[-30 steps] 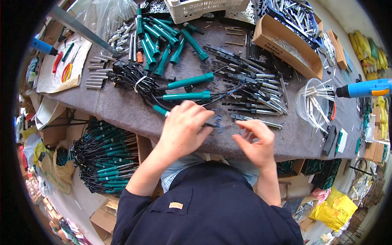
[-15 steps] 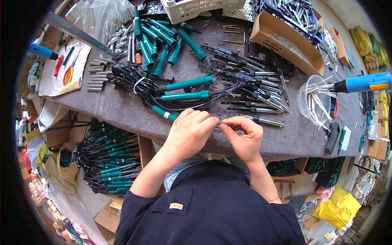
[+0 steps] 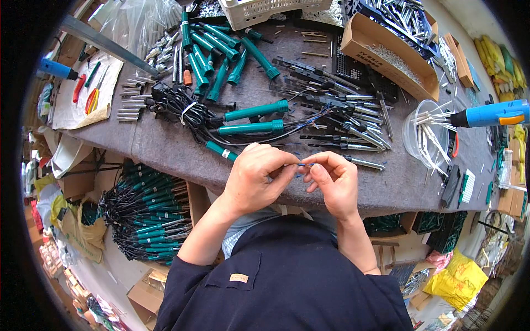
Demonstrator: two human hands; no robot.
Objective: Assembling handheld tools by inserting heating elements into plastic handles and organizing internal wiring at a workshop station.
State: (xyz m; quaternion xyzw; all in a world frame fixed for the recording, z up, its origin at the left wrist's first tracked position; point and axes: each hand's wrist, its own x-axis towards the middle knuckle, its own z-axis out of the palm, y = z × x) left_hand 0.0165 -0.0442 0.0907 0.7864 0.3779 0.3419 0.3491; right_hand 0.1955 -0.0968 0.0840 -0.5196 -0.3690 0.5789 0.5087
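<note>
The thin, dark-blue, thread-like wire (image 3: 305,164) is stretched between the two hands, above the near edge of the grey, cloth-covered desk (image 3: 146,138). The left hand (image 3: 259,175) has a narrow thumb-and-finger grip at the wire's nine o'clock end; the right hand (image 3: 334,181) pinches closely at its three o'clock end. Whether this is one strand or two meeting is too small to tell. It should handle as very light, soft and springy, easily bent or snapped, and best taken by fingertips close to the end. From the wire, a green, ribbed plastic tube with a white label (image 3: 222,150) lies toward ten o'clock, beside the left hand; a slim, silvery metal rod (image 3: 367,163) lies at three o'clock, just beyond the right fingers; stiffer, probably slippery.
</note>
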